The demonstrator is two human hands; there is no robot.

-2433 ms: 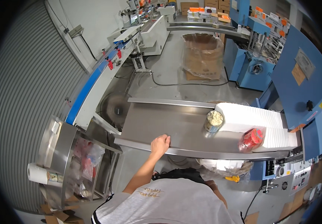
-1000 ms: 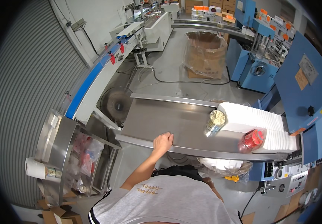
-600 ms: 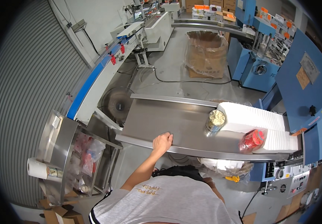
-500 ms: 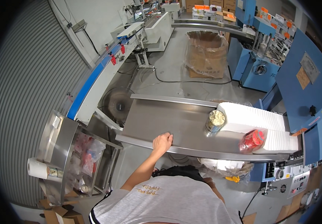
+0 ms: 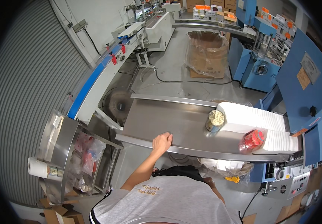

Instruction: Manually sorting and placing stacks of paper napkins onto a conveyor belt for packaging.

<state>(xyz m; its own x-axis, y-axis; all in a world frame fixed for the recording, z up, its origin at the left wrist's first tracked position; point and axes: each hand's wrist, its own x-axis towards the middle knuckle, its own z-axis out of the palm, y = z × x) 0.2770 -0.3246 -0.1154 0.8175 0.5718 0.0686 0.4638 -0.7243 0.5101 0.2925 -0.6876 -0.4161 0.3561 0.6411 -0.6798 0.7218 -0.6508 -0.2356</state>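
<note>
My left hand [image 5: 162, 142] rests on the near raised rim of a long steel tray table [image 5: 161, 115], its fingers curled closed over the edge. Of my right arm [image 5: 215, 189] only a part shows beside my body; the right hand is out of sight. Towards the right end of the tray stands a clear container filled with pale yellowish pieces [image 5: 216, 118]. Nearer and further right, a red-topped container wrapped in clear film [image 5: 252, 140] leans against a short row of stacked white pieces [image 5: 278, 142]. A longer white stack [image 5: 256, 116] lies behind it.
A blue machine [image 5: 304, 80] adjoins the tray's right end. At left run a blue-belted conveyor [image 5: 90, 84] and a steel cart [image 5: 65, 153] holding plastic bags and a white roll [image 5: 37, 168]. A fan [image 5: 120, 106] and a lined cardboard box [image 5: 207, 56] stand beyond the tray.
</note>
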